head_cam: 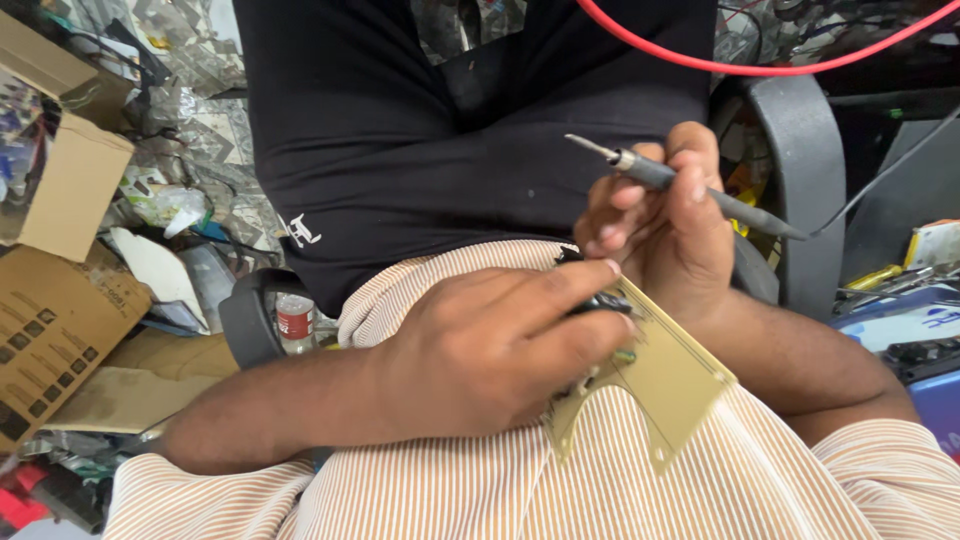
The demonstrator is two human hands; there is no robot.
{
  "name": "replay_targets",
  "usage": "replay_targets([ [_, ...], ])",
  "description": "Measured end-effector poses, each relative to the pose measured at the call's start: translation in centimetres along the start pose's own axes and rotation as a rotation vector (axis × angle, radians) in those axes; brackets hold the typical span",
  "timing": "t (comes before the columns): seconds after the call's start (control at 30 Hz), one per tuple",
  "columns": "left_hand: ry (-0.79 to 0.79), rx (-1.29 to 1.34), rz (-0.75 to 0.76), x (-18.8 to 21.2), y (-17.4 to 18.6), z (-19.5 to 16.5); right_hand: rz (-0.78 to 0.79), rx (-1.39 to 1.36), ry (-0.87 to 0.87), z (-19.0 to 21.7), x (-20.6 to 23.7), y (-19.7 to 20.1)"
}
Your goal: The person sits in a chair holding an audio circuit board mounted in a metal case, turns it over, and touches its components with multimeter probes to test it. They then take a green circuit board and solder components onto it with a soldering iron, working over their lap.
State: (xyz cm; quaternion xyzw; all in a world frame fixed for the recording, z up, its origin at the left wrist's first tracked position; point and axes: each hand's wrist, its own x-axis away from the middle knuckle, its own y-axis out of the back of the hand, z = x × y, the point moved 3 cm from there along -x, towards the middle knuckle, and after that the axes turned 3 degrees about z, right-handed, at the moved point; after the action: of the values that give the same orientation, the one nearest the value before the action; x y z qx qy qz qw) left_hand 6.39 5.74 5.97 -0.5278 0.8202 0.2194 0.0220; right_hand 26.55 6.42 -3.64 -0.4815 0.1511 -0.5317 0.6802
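My left hand (490, 345) lies over a tan circuit board (665, 375) resting on my lap, its fingers pressing a small dark part at the board's upper edge. My right hand (665, 215) sits just above the board and grips a grey soldering iron (690, 190), whose metal tip points up and to the left, away from the board. The iron's dark cord runs off to the right. My legs are in striped orange and white trousers, and my shirt is black.
Cardboard boxes (55, 300) stand at the left among scattered clutter. A small bottle (295, 322) sits by the grey chair armrest (245, 320). A red cable (760, 68) arcs across the top. Tools and a blue surface (910, 300) lie at the right.
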Motion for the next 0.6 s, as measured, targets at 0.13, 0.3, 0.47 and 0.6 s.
replay_targets([
  [0.13,0.153,0.183,-0.075,2.1,0.2,1.7,0.035,0.022,0.034,0.9,0.0,1.5],
  [0.3,0.337,0.499,-0.240,5.1,0.1,4.6,0.090,0.037,0.052,0.8,0.4,3.2],
  [0.47,0.458,1.115,-0.458,7.1,-1.3,7.4,0.121,0.104,0.071,-0.5,1.0,3.0],
  [0.6,0.338,0.705,-0.363,7.8,-1.4,7.8,0.182,0.317,0.162,-0.5,0.8,1.8],
])
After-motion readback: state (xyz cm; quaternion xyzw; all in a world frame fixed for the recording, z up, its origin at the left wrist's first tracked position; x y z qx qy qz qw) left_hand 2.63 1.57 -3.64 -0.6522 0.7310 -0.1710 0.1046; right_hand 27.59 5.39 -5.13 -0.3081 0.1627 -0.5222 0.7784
